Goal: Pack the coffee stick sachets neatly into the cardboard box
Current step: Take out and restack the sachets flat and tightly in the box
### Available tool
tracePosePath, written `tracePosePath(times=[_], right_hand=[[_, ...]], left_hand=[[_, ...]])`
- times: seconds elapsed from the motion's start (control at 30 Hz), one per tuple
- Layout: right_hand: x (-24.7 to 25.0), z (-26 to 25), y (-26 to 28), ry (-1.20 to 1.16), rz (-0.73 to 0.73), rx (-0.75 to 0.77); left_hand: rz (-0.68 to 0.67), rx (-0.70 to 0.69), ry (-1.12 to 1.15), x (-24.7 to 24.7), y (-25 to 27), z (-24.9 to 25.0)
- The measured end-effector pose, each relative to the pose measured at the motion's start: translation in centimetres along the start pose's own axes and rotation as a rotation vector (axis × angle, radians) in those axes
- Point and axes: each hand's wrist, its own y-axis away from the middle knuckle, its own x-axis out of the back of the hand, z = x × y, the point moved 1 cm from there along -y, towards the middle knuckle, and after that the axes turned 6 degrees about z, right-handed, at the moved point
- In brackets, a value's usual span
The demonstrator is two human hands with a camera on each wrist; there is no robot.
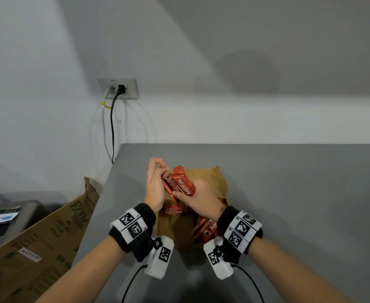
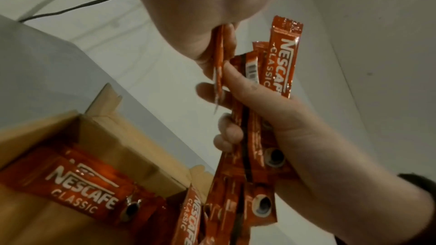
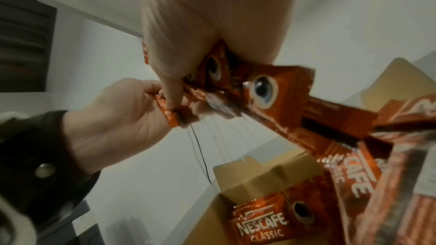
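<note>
Over the open cardboard box [image 1: 215, 179] both hands hold a bundle of red Nescafe stick sachets [image 1: 182, 185]. My left hand [image 1: 157, 178] pinches one sachet [image 2: 218, 62] at the bundle's left side. My right hand [image 1: 192, 196] grips the rest of the bundle [image 2: 280, 66] from the right, fingers wrapped round it. More sachets lie loose inside the box: one flat at the left [image 1: 173, 212], several heaped at the right [image 1: 206, 228]. In the right wrist view the bundle [image 3: 261, 90] fans out above the box [image 3: 247, 174], and the left hand [image 3: 118, 115] holds its end.
The box stands on a grey table [image 1: 300, 193] near its left edge. Left of the table leans a large printed carton [image 1: 39, 239]. A wall socket [image 1: 118, 88] with two cables hangs behind the table's corner. A dark unit with a leaflet [image 1: 0, 217] sits far left.
</note>
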Motion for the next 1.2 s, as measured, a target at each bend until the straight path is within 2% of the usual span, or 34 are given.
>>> tracePosePath(times=[0.1, 0.23, 0.33, 0.4, 0.43, 0.63, 0.73, 0.83, 1.0, 1.13, 1.2], right_hand=[[0.8, 0.0, -0.3, -0.062, 0.059, 0.003], [2.3, 1.1, -0.4, -0.037, 0.192, -0.032], [2.5, 1.6, -0.5, 0.095, 0.292, -0.003], [2.2, 1.4, -0.6, 0.16, 0.278, 0.06], [2.0, 1.2, -0.6, 0.176, 0.257, 0.09], [1.0, -0.2, -0.1, 0.078, 0.169, 0.154], [1.0, -0.1, 0.2, 0.071, 0.111, 0.179], [1.0, 0.2, 0.3, 0.073, 0.061, 0.173], [2.5, 1.7, -0.8, 0.128, 0.317, 0.02], [2.3, 2.9, -0.7, 0.077, 0.184, -0.044], [1.9, 3.1, -0.6, 0.034, 0.193, -0.049]], left_hand=[[-0.053, -0.03, -0.106, 0.7, 0.2, 0.1], [-0.118, -0.166, -0.507, 2.6, 0.5, -0.4], [-0.109, -0.408, -0.804, 3.6, 0.6, -0.7], [-0.222, -0.534, -0.913, 3.4, 0.8, -0.9], [-0.257, -0.534, -0.912, 3.2, 1.1, -1.1], [-0.159, -0.282, -0.668, 1.6, 2.0, -1.5], [-0.16, -0.151, -0.598, 1.8, 2.1, -1.6], [-0.132, -0.13, -0.61, 2.3, 1.7, -1.8], [-0.114, -0.016, -0.451, 3.0, 1.8, -1.9], [-0.111, 0.045, -0.345, 3.1, 1.8, -2.1], [-0.128, 0.067, -0.304, 3.0, 1.8, -2.2]])
